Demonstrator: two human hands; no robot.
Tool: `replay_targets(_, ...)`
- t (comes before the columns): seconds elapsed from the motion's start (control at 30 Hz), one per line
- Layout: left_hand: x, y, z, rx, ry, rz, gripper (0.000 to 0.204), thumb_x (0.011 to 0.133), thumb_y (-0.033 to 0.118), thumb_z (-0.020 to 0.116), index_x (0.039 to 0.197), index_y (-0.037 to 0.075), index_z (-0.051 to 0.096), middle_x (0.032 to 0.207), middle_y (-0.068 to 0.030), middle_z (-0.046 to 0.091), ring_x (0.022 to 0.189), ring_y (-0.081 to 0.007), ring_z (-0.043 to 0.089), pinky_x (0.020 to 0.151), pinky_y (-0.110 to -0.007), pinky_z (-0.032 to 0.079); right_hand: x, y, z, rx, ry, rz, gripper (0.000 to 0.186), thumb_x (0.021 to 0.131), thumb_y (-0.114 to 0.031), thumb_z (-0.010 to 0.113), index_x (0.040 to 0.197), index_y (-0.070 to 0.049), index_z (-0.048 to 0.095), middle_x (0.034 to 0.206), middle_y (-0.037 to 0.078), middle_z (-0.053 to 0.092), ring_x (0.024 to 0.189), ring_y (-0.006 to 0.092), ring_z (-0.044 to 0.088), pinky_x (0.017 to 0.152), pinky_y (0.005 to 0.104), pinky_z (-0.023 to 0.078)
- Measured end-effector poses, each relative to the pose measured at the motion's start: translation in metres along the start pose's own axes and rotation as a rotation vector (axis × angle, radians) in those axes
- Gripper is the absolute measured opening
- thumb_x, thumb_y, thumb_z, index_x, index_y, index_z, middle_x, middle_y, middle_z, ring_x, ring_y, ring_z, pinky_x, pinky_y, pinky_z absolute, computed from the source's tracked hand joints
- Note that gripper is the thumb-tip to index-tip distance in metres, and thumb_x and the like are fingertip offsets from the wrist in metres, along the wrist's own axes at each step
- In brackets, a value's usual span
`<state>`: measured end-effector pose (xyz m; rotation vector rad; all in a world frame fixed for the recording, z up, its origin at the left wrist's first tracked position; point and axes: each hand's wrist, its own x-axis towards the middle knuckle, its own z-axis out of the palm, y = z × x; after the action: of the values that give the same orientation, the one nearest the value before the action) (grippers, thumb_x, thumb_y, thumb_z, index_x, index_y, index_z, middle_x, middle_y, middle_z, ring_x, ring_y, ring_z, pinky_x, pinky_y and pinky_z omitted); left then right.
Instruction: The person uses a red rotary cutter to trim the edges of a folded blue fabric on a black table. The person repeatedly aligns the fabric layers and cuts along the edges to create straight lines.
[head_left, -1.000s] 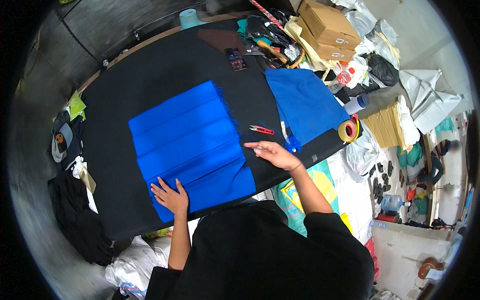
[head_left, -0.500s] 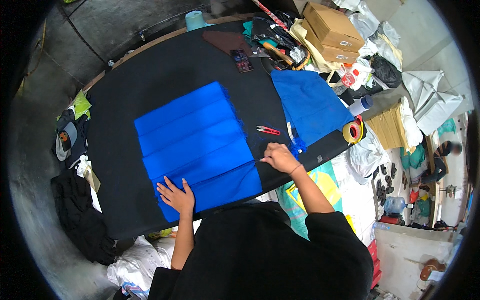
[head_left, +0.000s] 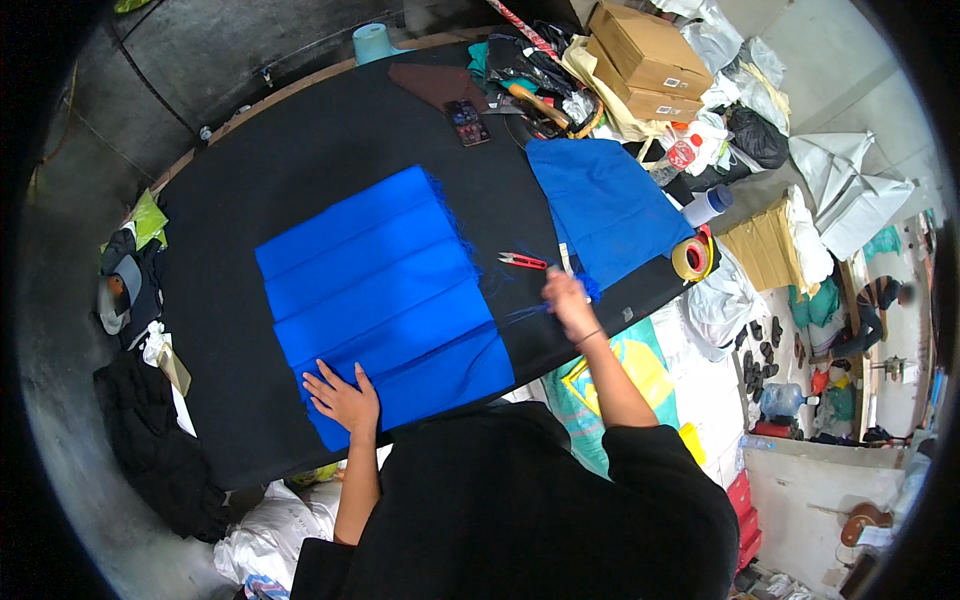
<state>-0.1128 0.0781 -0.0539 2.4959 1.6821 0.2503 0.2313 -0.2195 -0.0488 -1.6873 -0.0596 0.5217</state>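
Note:
My left hand (head_left: 342,398) lies open, fingers spread, on a pleated bright blue cloth (head_left: 365,270) with a frayed right edge. My right hand (head_left: 570,305) is right of that edge, slightly blurred, fingers closed; what they hold is too small to make out. Fine blue threads stretch from the cloth toward it. Just beyond it lie red-handled thread snips (head_left: 522,261) and a blue thread tuft (head_left: 591,285), partly hidden by the hand. A second blue fabric piece (head_left: 605,210) lies to the right on the black-covered table (head_left: 220,300).
Tape rolls (head_left: 690,260), a white bottle (head_left: 706,208) and a phone (head_left: 467,122) rest around the table, with cardboard boxes (head_left: 650,50) and bags at the back right. Black clothing (head_left: 140,430) lies at the left. A person (head_left: 865,315) is in the far right background.
My right hand first closed near the cloth's right edge, then moved up and right toward the snips and tuft. The crease near the cloth's bottom now shows a dark thread line. My left hand stays put.

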Motion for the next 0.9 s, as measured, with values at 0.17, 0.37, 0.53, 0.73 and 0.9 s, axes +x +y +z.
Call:
replay_targets(0.17, -0.001, -0.005, 0.003, 0.013, 0.042, -0.004, 0.084, 0.105, 0.054, 0.054, 0.168, 0.006, 0.024, 0.172, -0.0342, 0.014, 0.16, -0.0493, 0.013, 0.127, -0.062, 0.014, 0.012, -0.062, -0.083, -0.708, 0.06, -0.395, 0.024, 0.104, -0.015, 0.055, 0.106, 0.005, 0.069, 0.097, 0.024, 0.069, 0.085, 0.0385, 0.072, 0.082, 0.0415, 0.057)
replay_targets(0.37, 0.0, -0.003, 0.004, 0.003, 0.019, -0.002, 0.085, 0.105, 0.055, 0.055, 0.168, 0.007, 0.023, 0.172, -0.0331, 0.014, 0.161, -0.0486, 0.013, 0.126, -0.062, 0.014, -0.015, -0.032, -0.082, -0.582, -0.059, -0.257, 0.027, 0.09, 0.005, 0.054, 0.107, 0.009, 0.074, 0.112, 0.024, 0.069, 0.09, 0.0319, 0.076, 0.09, 0.0399, 0.061)
replay_targets(0.53, 0.001, -0.005, 0.004, -0.043, -0.015, -0.008, 0.088, 0.103, 0.055, 0.057, 0.169, 0.007, 0.023, 0.173, -0.0323, 0.012, 0.161, -0.0483, 0.011, 0.126, -0.062, 0.012, -0.025, -0.012, -0.069, -0.829, 0.084, -0.517, 0.017, 0.078, -0.002, 0.072, 0.092, -0.002, 0.08, 0.103, 0.016, 0.069, 0.096, 0.0364, 0.07, 0.086, 0.0469, 0.056)
replay_targets(0.73, 0.004, -0.011, -0.006, -0.145, -0.073, -0.023, 0.092, 0.1, 0.054, 0.064, 0.168, 0.007, 0.024, 0.174, -0.0309, 0.01, 0.162, -0.0476, 0.007, 0.126, -0.062, 0.01, -0.03, -0.023, -0.062, -0.975, 0.164, -0.41, 0.03, 0.075, -0.003, 0.076, 0.103, -0.011, 0.068, 0.092, 0.015, 0.066, 0.089, 0.0371, 0.069, 0.077, 0.0468, 0.05)
replay_targets(0.9, -0.001, -0.014, -0.011, -0.134, 0.055, 0.097, 0.085, 0.099, 0.049, 0.068, 0.165, 0.007, 0.033, 0.174, -0.028, 0.014, 0.162, -0.0458, 0.009, 0.125, -0.06, 0.013, -0.037, -0.044, -0.075, -0.815, -0.04, -0.173, 0.045, 0.077, -0.001, 0.073, 0.12, -0.007, 0.059, 0.092, 0.014, 0.068, 0.094, 0.0408, 0.071, 0.092, 0.0498, 0.054)
